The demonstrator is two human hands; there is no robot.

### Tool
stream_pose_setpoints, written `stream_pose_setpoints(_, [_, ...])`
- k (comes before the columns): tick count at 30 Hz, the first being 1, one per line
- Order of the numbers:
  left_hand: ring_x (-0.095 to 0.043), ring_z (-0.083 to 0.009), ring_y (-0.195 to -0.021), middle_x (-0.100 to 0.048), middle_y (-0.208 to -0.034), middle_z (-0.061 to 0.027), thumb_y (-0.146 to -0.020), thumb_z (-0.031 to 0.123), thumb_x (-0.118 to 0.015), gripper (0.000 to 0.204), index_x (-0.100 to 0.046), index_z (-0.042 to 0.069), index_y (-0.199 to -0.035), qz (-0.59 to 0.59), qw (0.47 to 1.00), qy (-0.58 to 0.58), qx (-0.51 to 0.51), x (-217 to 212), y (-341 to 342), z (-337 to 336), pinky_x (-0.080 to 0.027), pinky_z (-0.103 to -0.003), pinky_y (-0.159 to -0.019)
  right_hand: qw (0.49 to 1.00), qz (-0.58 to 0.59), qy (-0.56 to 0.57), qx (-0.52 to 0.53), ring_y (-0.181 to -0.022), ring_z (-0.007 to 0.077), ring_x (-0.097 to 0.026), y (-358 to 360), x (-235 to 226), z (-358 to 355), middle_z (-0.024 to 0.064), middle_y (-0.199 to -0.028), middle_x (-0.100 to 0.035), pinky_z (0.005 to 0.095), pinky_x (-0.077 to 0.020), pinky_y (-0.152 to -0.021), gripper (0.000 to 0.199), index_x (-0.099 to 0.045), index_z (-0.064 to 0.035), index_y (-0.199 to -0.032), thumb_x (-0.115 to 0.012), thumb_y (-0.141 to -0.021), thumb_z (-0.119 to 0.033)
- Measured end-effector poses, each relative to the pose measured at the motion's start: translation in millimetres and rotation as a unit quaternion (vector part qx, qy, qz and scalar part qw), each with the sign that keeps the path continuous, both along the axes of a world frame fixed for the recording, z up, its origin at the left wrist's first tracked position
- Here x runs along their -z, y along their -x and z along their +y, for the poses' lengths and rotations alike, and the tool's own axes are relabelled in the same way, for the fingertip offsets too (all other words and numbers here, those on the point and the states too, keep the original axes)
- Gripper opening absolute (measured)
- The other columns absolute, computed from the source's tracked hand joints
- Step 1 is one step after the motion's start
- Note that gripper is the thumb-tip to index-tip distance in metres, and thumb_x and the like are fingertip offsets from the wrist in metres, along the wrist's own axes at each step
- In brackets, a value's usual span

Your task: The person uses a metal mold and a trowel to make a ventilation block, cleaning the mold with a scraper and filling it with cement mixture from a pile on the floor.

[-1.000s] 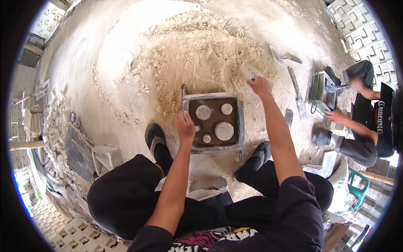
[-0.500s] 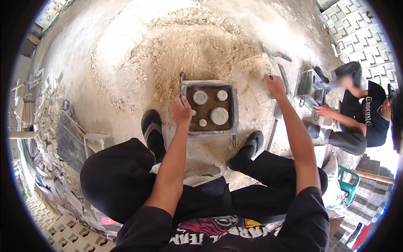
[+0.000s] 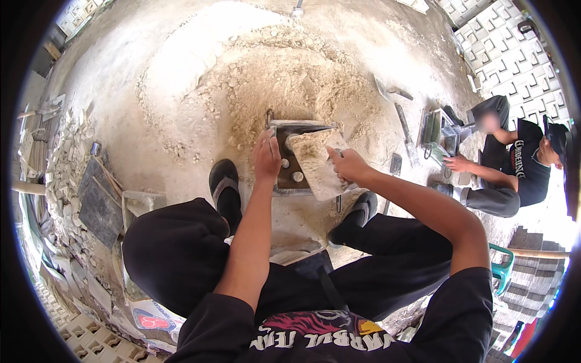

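In the head view, the left hand (image 3: 267, 158) lies flat with the fingers loosely spread on the left rim of a square metal mould (image 3: 289, 158) that stands on the ground in front of the person. It presses on the rim and does not close around anything. The right hand (image 3: 347, 166) is clenched on the near right edge of a flat board (image 3: 316, 162) covered with sandy mix, and the board is tilted over the right part of the mould. One mould and one board are under the hands, and two round studs are visible in the uncovered part of the mould. Both forearms come from the lower edge and reach forward between the knees; the left arm is almost straight, the right arm is bent at the elbow. Two black shoes (image 3: 223, 184) stand on each side of the mould. A sand heap (image 3: 272, 78) lies just behind it. Another person (image 3: 514, 163) sits well apart to the right.
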State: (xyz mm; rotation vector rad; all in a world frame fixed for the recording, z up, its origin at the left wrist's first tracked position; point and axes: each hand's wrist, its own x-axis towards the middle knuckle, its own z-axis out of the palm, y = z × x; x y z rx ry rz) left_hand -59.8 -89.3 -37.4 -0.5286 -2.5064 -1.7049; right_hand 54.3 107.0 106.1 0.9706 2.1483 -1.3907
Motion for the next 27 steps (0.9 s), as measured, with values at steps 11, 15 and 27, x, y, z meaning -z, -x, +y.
stream_pose_setpoints(11, [-0.053,-0.0316,-0.129,-0.063,-0.128,-0.0196,-0.105,0.044,-0.037,0.051,-0.062,0.007,-0.129,-0.145,0.976,-0.028,0.16,4,27,0,-0.038,-0.039,-0.109,0.966,-0.017,0.194,0.167,-0.049,0.0151,-0.051,88,-26,-19,0.0111,-0.067,-0.057,0.0313,-0.0467,-0.046,0.029,-0.054,0.0036,-0.083,-0.038,-0.101,-0.012])
stream_pose_setpoints(15, [-0.057,-0.028,-0.125,-0.066,-0.126,-0.0167,-0.105,0.043,-0.038,0.049,-0.065,0.008,-0.126,-0.114,0.974,-0.097,0.172,-3,32,2,-0.041,-0.037,-0.105,0.973,-0.067,0.179,0.13,-0.051,0.0138,-0.053,101,-36,-2,0.0095,-0.068,-0.057,0.0305,-0.0477,-0.046,0.018,-0.053,0.005,-0.089,-0.038,-0.095,-0.003])
stream_pose_setpoints(27, [-0.058,-0.0347,-0.119,-0.066,-0.12,-0.0183,-0.103,0.029,-0.042,0.042,-0.064,-0.004,-0.118,0.045,0.993,0.017,0.112,2,29,-4,-0.039,-0.045,-0.107,0.984,-0.099,0.144,0.03,-0.049,0.0042,-0.043,51,-92,71,0.0001,-0.066,-0.053,0.0239,-0.0402,-0.043,0.032,-0.059,-0.0004,-0.083,-0.046,-0.103,-0.022])
